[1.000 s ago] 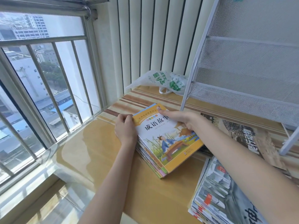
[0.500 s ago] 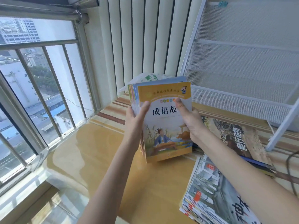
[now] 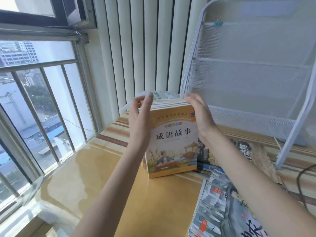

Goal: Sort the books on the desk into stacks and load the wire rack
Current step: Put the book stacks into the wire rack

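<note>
Your 2 hands hold a stack of thin books (image 3: 172, 142) upright at the centre of the frame, its lower edge resting on the yellow desk (image 3: 106, 194). The front cover is orange-bordered, with 4 large dark characters and a drawing of a seated figure near a pavilion.

Your left hand (image 3: 141, 122) lies along the stack's left edge, fingers nearly straight and reaching up past the top corner; the grip is flat rather than curled. Your right hand (image 3: 199, 115) lies against the right edge, fingers straight and touching the top right corner. The fingertips of both hands are blurred.

The wire rack (image 3: 253, 79) fills the upper right of the frame, white mesh, standing on the desk behind and to the right of the stack. A small teal clip (image 3: 218, 23) sits on its top tier.

A pile of magazines (image 3: 227, 211) lies flat at the lower right. A dark-covered book (image 3: 244, 151) lies flat between that pile and the rack, just right of the stack.

A barred window (image 3: 39, 100) takes the left of the frame, and vertical blinds (image 3: 142, 48) hang at top centre.
</note>
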Demonstrator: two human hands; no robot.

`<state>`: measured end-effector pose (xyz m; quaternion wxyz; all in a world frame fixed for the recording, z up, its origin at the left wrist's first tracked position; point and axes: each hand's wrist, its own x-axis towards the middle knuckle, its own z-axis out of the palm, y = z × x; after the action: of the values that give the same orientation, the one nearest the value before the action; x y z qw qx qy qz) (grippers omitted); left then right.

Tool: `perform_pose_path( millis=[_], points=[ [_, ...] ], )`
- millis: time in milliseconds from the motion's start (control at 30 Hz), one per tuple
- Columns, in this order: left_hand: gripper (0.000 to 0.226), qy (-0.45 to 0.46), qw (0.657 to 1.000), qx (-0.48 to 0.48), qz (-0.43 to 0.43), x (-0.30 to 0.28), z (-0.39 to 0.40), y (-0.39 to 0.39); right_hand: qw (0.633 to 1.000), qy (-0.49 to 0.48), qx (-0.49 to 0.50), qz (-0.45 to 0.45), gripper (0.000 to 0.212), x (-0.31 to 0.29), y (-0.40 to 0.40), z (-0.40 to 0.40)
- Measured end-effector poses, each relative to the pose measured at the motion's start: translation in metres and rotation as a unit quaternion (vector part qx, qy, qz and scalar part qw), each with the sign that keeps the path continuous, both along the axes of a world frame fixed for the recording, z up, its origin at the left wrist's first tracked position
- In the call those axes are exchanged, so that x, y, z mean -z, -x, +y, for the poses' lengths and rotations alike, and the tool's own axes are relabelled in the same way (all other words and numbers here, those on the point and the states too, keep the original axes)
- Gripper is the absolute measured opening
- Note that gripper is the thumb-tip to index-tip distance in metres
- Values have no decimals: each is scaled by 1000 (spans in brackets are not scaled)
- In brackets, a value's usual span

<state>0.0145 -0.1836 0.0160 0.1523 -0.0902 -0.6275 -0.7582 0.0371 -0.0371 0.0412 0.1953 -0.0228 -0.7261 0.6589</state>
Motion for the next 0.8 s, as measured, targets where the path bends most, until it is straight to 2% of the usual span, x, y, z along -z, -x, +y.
perform_pose_path(
  millis=[67,133,300,467,600,700,767,800],
  points=[
    [31,-4,997,-70,13,-8,9,-4,999,4,16,31,24,2,6,-4],
    [24,6,995,-102,17,-4,15,-9,996,24,54,66,24,8,7,-4],
    [20,-26,996,-83,-28,-10,13,-6,989,94,76,90,19,6,9,-11],
    [13,-13,996,-87,16,-11,2,-6,985,122,43,111,23,12,9,-15],
    [18,-4,998,-55,-32,-1,-14,7,994,61,-21,88,22,13,1,-15],
    [22,10,996,-12,-89,-4,-16,8,998,29,-55,33,24,11,0,-6],
    [30,-3,995,-12,-100,-6,-13,4,999,32,-35,22,23,12,0,-8],
    [35,-20,994,-15,-108,-6,-11,2,999,23,16,33,23,13,0,-15]
  ],
)
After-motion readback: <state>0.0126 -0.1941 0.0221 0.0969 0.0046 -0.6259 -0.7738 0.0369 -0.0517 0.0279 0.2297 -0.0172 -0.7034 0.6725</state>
